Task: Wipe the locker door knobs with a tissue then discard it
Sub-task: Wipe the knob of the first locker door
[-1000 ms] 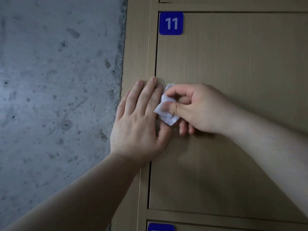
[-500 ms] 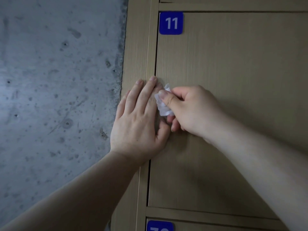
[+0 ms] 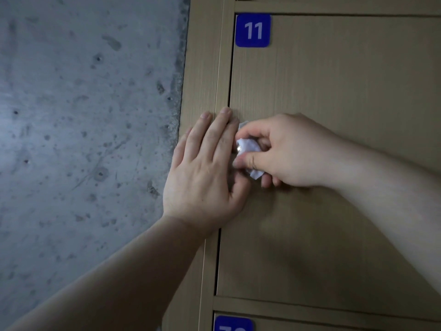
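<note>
The left hand [image 3: 202,173] lies flat with its fingers straight and together, pointing toward twelve o'clock, pressed across the seam between the locker frame [image 3: 205,80] and the left edge of the locker door [image 3: 334,91]; it holds nothing. Just beside it, at its three o'clock, the right hand [image 3: 286,151] has its thumb and curled fingers pinched on a crumpled white tissue [image 3: 249,146], which is bunched against the door near its left edge, about halfway up. A small shiny glint of the knob [image 3: 238,147] shows at the tissue's nine o'clock side, right against the left forefinger; the rest of the knob is hidden under tissue and fingers. A corner of the tissue sticks out below the right thumb, toward five o'clock. From the hands, a blue number plate [image 3: 253,30] reading 11 sits at twelve o'clock in the door's upper left corner, and the top of a second blue plate [image 3: 233,324] shows at six o'clock on the door below. A grey, pitted concrete wall [image 3: 83,115] fills the nine o'clock side.
</note>
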Tool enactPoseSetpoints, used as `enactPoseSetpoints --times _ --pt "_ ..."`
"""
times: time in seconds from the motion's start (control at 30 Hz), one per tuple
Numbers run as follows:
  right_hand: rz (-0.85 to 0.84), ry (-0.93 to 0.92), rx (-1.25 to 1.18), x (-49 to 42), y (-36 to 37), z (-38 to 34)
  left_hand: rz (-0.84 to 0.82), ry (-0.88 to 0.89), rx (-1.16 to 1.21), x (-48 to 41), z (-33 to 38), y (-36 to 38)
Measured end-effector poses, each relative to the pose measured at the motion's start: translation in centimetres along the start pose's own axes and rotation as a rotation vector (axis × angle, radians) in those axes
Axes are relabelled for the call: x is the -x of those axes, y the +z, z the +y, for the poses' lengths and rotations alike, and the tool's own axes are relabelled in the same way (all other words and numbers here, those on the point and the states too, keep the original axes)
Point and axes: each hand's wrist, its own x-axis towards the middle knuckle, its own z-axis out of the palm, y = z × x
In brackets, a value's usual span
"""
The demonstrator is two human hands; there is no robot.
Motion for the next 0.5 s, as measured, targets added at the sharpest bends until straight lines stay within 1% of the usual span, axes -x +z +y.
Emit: enactPoseSetpoints --times 0.2,0.27,0.3,0.37,0.43,0.5 --pt "0.22 -0.01 0.051 0.4 1.8 0.3 0.025 -0.008 -0.001 -0.1 0.0 0.1" --pt "0.219 0.003 -0.008 0.3 2.0 0.4 0.027 -0.008 0.001 -0.1 0.0 0.1" --pt "0.183 0.018 -0.051 0.2 1.8 0.5 0.029 -0.008 0.003 0.0 0.0 0.1" --pt "0.056 0.043 -0.13 0.2 1.1 0.5 0.029 -0.01 0.003 0.0 0.1 0.2" --pt "-0.083 0.019 -0.195 0.3 0.0 0.6 0.029 -0.013 -0.001 0.1 0.0 0.2" --pt "-0.179 0.006 -0.315 0.5 -0.8 0.9 0.021 -0.013 -0.005 0.1 0.1 0.1"
